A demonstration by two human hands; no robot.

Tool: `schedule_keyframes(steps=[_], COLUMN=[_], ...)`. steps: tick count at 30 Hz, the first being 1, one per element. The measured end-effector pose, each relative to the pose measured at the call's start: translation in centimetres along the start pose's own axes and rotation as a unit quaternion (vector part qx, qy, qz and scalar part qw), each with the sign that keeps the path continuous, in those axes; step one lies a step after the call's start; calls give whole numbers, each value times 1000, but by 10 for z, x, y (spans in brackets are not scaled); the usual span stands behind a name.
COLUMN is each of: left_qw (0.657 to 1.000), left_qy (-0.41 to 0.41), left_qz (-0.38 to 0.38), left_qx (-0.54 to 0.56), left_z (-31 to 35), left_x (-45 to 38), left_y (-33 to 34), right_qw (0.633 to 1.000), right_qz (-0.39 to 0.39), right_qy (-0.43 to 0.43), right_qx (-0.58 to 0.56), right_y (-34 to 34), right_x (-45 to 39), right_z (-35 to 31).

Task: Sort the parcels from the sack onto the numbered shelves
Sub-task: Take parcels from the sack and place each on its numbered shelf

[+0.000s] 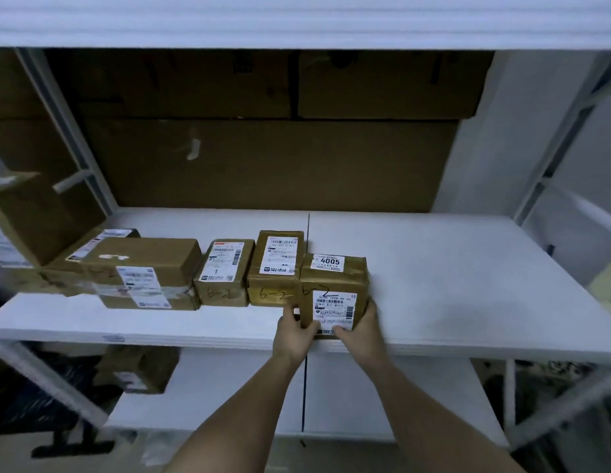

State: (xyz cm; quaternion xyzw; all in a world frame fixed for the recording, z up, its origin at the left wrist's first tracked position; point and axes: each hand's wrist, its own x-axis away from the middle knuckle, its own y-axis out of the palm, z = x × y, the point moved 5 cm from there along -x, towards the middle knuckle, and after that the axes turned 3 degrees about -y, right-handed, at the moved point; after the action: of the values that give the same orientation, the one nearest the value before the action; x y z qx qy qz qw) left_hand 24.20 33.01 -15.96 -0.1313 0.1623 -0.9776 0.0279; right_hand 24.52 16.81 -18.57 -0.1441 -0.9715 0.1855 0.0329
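I see both hands gripping 1 parcel (pixel 334 291) marked 4005 and 6-2: left hand (pixel 295 331) on its left side, right hand (pixel 362 331) on its right. It rests on the middle shelf (pixel 468 285), touching the next parcel (pixel 276 268).

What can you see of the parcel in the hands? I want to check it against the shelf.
The parcel is a small brown cardboard box wrapped in glossy tape. Its top label reads 4005; "6-2" is handwritten above a barcode label on its front. It sits upright at the front of the white shelf, against another box marked 6-2. The left hand and right hand grip its lower corners.
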Motion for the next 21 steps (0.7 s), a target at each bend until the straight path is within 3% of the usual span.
schedule_keyframes(steps=[14, 21], left_qw=[998, 996], left_qy=[-52, -78], left_qz=[-38, -20], left_qx=[-5, 37], left_z=[-8, -5], left_x=[-22, -32], left_y=[10, 15], right_qw=[997, 996], right_qz=[13, 3], right_qy=[17, 20], right_qx=[76, 85], right_y=[-8, -5], right_x=[-20, -45], right_z=[-7, -7])
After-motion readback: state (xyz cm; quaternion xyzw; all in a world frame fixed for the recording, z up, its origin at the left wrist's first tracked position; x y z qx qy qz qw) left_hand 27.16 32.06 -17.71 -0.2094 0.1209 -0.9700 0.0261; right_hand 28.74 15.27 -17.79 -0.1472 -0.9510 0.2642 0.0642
